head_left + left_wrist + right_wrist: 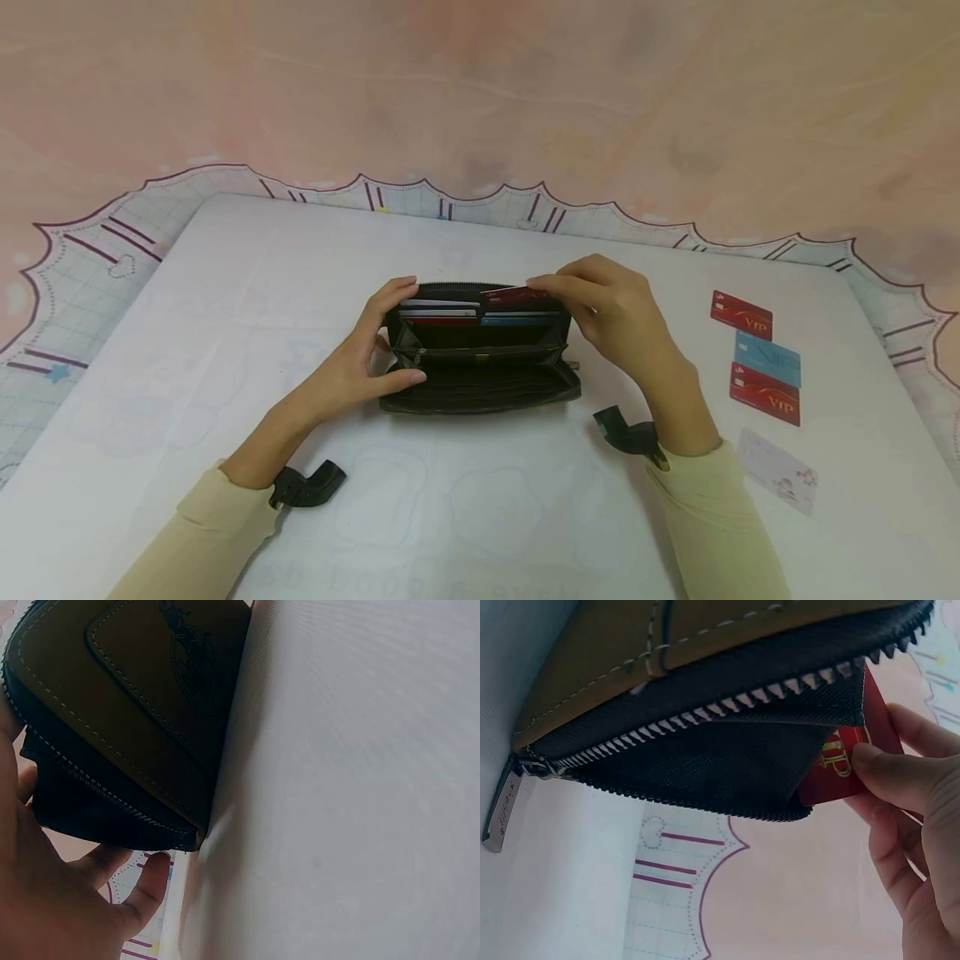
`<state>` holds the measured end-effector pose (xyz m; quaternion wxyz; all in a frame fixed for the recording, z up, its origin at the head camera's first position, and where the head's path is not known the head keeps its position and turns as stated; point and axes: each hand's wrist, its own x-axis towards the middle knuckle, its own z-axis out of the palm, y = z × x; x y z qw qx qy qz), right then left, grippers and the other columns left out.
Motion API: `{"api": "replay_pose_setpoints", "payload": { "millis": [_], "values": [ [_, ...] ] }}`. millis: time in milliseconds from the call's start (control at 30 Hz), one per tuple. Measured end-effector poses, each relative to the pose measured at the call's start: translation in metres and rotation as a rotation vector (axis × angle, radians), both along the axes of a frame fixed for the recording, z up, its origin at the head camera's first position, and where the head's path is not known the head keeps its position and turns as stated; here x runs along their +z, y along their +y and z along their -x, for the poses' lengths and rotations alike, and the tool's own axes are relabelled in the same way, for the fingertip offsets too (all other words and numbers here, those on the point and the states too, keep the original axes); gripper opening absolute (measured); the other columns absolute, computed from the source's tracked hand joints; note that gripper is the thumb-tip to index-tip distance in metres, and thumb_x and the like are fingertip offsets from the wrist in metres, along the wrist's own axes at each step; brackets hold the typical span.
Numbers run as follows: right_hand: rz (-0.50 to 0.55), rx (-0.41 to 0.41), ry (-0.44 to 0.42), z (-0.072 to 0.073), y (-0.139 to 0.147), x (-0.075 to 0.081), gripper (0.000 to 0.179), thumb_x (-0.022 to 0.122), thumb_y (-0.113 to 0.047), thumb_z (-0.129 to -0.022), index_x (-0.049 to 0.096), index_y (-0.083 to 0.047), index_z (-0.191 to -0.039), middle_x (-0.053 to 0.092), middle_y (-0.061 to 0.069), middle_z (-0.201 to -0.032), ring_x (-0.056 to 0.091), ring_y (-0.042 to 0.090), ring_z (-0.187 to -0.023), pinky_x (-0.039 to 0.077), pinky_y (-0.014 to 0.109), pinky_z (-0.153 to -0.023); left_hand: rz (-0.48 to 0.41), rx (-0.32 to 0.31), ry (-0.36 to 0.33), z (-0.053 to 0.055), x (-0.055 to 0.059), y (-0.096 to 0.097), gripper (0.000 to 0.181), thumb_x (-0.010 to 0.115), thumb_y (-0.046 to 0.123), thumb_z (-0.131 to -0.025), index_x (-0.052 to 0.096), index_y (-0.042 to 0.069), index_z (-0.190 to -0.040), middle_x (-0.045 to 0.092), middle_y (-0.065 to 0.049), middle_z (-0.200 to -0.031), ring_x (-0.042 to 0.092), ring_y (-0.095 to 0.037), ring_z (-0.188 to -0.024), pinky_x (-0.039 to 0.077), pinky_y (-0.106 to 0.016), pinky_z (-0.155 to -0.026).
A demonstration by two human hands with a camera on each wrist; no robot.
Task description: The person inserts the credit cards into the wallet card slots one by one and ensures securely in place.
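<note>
A dark zip-around wallet (pixel 480 405) lies unzipped and spread on the white table, its brown stitched outside (pixel 142 705) showing in the left wrist view. My left hand (pixel 348 362) grips its left end, thumb by the front flap and fingers at the back edge. With my right hand (pixel 615 312) I pinch a red VIP card (pixel 838 766) at the wallet's upper right inside, over the card slots. Below that card, a blue card (pixel 519 320) sits in the right slots. White and red cards (pixel 438 313) fill slots on the left.
To the right, a red VIP card (pixel 741 315), a blue VIP card (pixel 771 357) and another red VIP card (pixel 765 394) overlap in a column. A white card (pixel 777 471) lies nearer, beside the right sleeve. A metal zip pull (pixel 502 806) hangs from the wallet's right end.
</note>
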<state>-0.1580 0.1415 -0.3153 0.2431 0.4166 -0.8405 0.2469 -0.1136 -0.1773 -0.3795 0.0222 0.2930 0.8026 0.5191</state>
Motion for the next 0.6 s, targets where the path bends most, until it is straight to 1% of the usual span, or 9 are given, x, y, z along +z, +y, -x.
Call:
{"api": "replay_pose_setpoints", "payload": {
  "millis": [67, 167, 267, 333, 467, 600],
  "values": [
    [-0.005, -0.002, -0.009, -0.0005, -0.0002, 0.0001, 0.038, 0.071, 0.012, -0.078, 0.073, -0.011, -0.109, 0.064, 0.012, -0.09, 0.06, 0.026, -0.083, 0.053, 0.036, -0.072, 0.002, -0.007, 0.003, 0.0017, -0.0032, -0.0015, 0.097, 0.076, 0.007, -0.081, 0.013, 0.022, -0.153, 0.005, 0.002, -0.158, 0.024, -0.023, -0.129, 0.035, -0.045, -0.078],
    [-0.004, -0.01, -0.05, 0.0, -0.0002, -0.0005, 0.038, 0.071, 0.012, -0.079, 0.073, -0.011, -0.109, 0.064, 0.011, -0.091, 0.06, 0.025, -0.084, 0.053, 0.036, -0.073, 0.003, -0.016, 0.006, 0.0028, -0.0043, -0.0021, 0.096, 0.075, 0.008, -0.082, 0.013, 0.023, -0.153, 0.005, 0.001, -0.158, 0.023, -0.021, -0.131, 0.035, -0.045, -0.078],
    [0.035, -0.023, -0.103, 0.0023, -0.0001, -0.0029, 0.036, 0.07, 0.01, -0.08, 0.074, -0.013, -0.108, 0.066, 0.009, -0.09, 0.059, 0.022, -0.081, 0.052, 0.034, -0.07, 0.005, -0.019, 0.009, 0.003, -0.004, -0.0018, 0.096, 0.075, 0.007, -0.081, 0.013, 0.023, -0.153, 0.005, 0.002, -0.158, 0.022, -0.021, -0.132, 0.036, -0.045, -0.078],
    [0.069, -0.025, -0.128, 0.004, -0.0005, -0.0051, 0.033, 0.071, 0.007, -0.081, 0.075, -0.014, -0.106, 0.067, 0.008, -0.089, 0.059, 0.019, -0.077, 0.051, 0.032, -0.067, 0.002, -0.02, 0.011, 0.0027, -0.0038, -0.0016, 0.096, 0.075, 0.005, -0.081, 0.013, 0.023, -0.153, 0.005, 0.002, -0.158, 0.021, -0.021, -0.133, 0.036, -0.046, -0.078],
    [0.105, -0.005, -0.143, 0.0066, -0.0032, -0.0078, 0.03, 0.071, 0.004, -0.082, 0.075, -0.015, -0.105, 0.069, 0.006, -0.086, 0.057, 0.017, -0.072, 0.047, 0.031, -0.062, -0.013, -0.02, 0.013, 0.0023, -0.0035, -0.0012, 0.097, 0.076, 0.003, -0.08, 0.014, 0.022, -0.153, 0.005, 0.002, -0.158, 0.02, -0.021, -0.134, 0.035, -0.046, -0.078],
    [0.106, -0.007, -0.142, 0.0071, -0.0054, -0.0093, 0.03, 0.071, 0.004, -0.083, 0.075, -0.014, -0.106, 0.068, 0.007, -0.087, 0.058, 0.017, -0.074, 0.048, 0.031, -0.064, -0.012, -0.021, 0.005, 0.0022, -0.0032, -0.0015, 0.097, 0.075, 0.003, -0.08, 0.013, 0.023, -0.153, 0.005, 0.003, -0.158, 0.021, -0.021, -0.133, 0.036, -0.046, -0.078]
  ]
}}
